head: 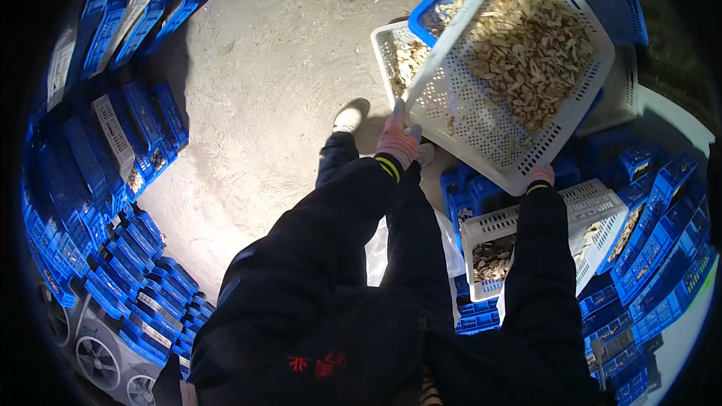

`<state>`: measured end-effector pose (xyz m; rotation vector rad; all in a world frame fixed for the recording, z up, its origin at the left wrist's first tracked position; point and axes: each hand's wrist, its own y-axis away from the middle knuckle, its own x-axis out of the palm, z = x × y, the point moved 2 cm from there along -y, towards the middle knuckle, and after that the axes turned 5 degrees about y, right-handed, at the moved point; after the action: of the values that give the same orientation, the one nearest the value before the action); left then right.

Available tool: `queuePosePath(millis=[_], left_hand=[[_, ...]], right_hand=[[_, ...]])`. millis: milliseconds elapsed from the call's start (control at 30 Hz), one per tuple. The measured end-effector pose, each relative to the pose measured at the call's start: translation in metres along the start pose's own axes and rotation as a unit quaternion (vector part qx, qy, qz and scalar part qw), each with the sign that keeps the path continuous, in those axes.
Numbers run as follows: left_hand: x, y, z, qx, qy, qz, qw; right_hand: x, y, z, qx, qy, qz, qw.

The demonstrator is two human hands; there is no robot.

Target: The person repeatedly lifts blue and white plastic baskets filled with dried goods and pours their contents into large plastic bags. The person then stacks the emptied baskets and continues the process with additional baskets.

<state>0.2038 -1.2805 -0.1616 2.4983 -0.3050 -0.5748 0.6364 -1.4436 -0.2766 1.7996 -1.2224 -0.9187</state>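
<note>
A white perforated plastic crate point(440, 115) is held out in front of me at an angle. Pale brown dried slices point(533, 56), too small to name exactly, lie heaped towards its far right side, leaving much of the near floor bare. My left hand point(398, 140), in a pink and grey striped knit glove, grips the crate's left corner. At the near right edge, my right hand point(542, 175), gloved too and partly hidden by the sleeve, holds the rim. Under or behind this crate are a blue crate point(421, 28) and another white crate point(381, 48), both with slices inside.
Tall stacks of blue crates point(84, 163) line the left side, with large fans point(97, 362) beyond. More stacked blue crates point(654, 270) stand at right. Near my right arm, a white crate point(601, 208) holds slices. Concrete floor point(259, 67) lies ahead and left.
</note>
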Motion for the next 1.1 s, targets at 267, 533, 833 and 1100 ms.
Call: queuePosePath(millis=[267, 533, 833, 1100], left_hand=[[-0.051, -0.057, -0.015, 0.018, -0.014, 0.159, 0.987], [-0.107, -0.172, -0.087, 0.087, -0.430, 0.160, 0.884], [-0.197, -0.068, -0.138, 0.147, -0.314, 0.099, 0.933], [-0.180, -0.053, -0.178, 0.218, -0.311, 0.229, 0.896]], right_hand=[[-0.002, 0.001, -0.024, 0.120, -0.358, -0.205, 0.903], [-0.057, 0.089, 0.078, 0.125, -0.705, -0.396, 0.575], [-0.127, 0.281, 0.100, 0.277, -0.798, -0.284, 0.453], [-0.082, 0.373, 0.147, 0.375, -0.833, -0.295, 0.282]])
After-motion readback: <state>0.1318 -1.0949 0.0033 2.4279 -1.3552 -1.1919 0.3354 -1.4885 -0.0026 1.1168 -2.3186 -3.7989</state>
